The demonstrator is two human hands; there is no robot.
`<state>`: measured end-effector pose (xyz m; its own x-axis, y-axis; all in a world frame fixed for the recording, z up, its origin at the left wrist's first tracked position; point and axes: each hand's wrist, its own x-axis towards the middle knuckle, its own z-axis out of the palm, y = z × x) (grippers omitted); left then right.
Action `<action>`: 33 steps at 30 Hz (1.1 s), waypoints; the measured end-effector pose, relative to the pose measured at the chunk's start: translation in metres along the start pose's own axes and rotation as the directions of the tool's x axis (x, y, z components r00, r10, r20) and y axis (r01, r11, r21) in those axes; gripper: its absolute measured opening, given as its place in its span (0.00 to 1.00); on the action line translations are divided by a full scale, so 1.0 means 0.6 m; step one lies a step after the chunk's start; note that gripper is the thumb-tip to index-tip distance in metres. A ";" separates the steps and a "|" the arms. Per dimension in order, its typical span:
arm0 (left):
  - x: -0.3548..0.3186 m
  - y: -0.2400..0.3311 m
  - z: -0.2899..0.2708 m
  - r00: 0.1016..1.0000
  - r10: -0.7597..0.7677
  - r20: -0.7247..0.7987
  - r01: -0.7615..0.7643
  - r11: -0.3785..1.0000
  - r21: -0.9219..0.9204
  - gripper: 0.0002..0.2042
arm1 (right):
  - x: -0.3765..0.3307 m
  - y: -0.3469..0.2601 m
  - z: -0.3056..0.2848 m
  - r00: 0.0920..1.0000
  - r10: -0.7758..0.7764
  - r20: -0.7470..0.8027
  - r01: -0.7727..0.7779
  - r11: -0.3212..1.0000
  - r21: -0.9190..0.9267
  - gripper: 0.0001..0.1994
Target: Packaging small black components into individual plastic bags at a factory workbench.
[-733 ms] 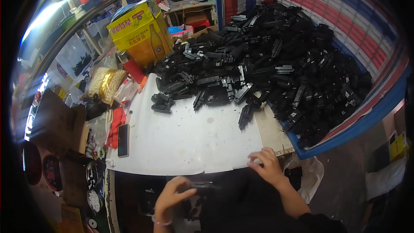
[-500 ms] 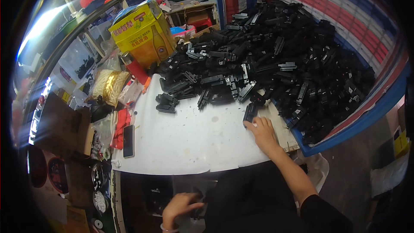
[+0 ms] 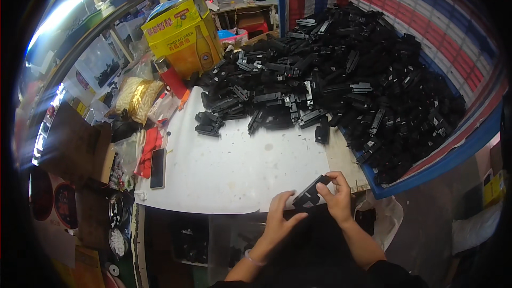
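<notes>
- Here, one black plastic part [image 3: 312,193] sits at the near edge of the white table [image 3: 240,170], held between both hands; its long axis runs on a slant, with the far end pointing up and to the right toward the big pile, the near end down and to the left.
- The right hand [image 3: 337,196] curls around the part's right side, fingers wrapped over its far end and thumb on its face, so it grips the part.
- The left hand [image 3: 281,213] comes in from below the table's near edge, fingers stretched forward and slightly spread, fingertips touching the part's lower left end; I cannot tell whether they pinch it.
- Both forearms rise from the bottom of the view, the left wrist wearing one thin bracelet [image 3: 250,257].
- Behind the part, across the table's far half, lies a heap of black parts [image 3: 341,80], too many to count; a loose pair [image 3: 208,124] lies apart at the heap's left edge, and one single piece [image 3: 321,134] stands off its near edge.
- Left of the heap stands one yellow carton [image 3: 184,34], with one red bottle [image 3: 172,77] just beside it.
- One dark phone [image 3: 157,168] lies at the table's left edge.
</notes>
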<state>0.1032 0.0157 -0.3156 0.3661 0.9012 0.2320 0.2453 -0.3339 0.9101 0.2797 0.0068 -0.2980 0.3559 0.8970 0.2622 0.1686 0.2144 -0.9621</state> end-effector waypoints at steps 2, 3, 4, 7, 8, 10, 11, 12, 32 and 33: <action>-0.001 0.002 0.008 0.999 0.041 -0.001 -0.041 0.999 0.024 0.23 | -0.009 0.007 0.000 0.979 0.181 -0.097 -0.153 0.958 0.244 0.11; 0.000 0.002 0.011 0.997 0.083 -0.008 -0.082 0.995 0.054 0.19 | -0.005 -0.005 -0.004 0.969 0.245 -0.038 -0.217 0.911 0.351 0.11; 0.001 0.001 0.010 0.997 0.081 -0.010 -0.081 0.995 0.053 0.19 | -0.008 0.003 -0.012 0.969 0.246 -0.036 -0.218 0.911 0.350 0.11; 0.011 0.001 -0.004 0.990 -0.093 -0.103 0.070 0.976 -0.206 0.12 | -0.025 0.007 -0.031 0.923 0.329 0.197 -0.374 0.888 0.269 0.12; 0.013 -0.008 -0.010 0.984 -0.160 -0.083 0.134 0.958 -0.253 0.13 | -0.029 0.005 -0.032 0.922 0.332 0.200 -0.377 0.886 0.271 0.12; 0.020 -0.010 -0.024 0.972 -0.230 -0.041 0.202 0.916 -0.346 0.13 | -0.043 0.005 -0.034 0.945 0.224 0.238 -0.276 0.937 0.213 0.12; 0.026 -0.005 -0.028 0.973 -0.230 -0.038 0.203 0.917 -0.344 0.13 | -0.049 0.004 -0.034 0.961 0.191 0.200 -0.224 0.962 0.156 0.13; 0.031 0.003 -0.033 0.975 -0.223 -0.002 0.210 0.919 -0.333 0.12 | -0.054 0.004 -0.035 0.962 0.191 0.196 -0.223 0.962 0.156 0.13; 0.047 0.029 -0.047 0.950 0.087 0.299 -0.136 0.980 0.146 0.12 | -0.120 -0.069 -0.197 0.978 -0.188 0.090 0.208 0.863 -0.460 0.12; 0.072 0.017 -0.038 0.953 0.145 0.265 -0.208 0.951 0.228 0.14 | -0.128 -0.083 -0.234 0.981 -0.156 0.119 0.196 0.762 -0.617 0.14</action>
<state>0.1012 0.0575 -0.2888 0.6224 0.7376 0.2620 0.3619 -0.5680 0.7392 0.3732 -0.1268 -0.2595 0.2136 0.8922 0.3981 0.7656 0.1002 -0.6354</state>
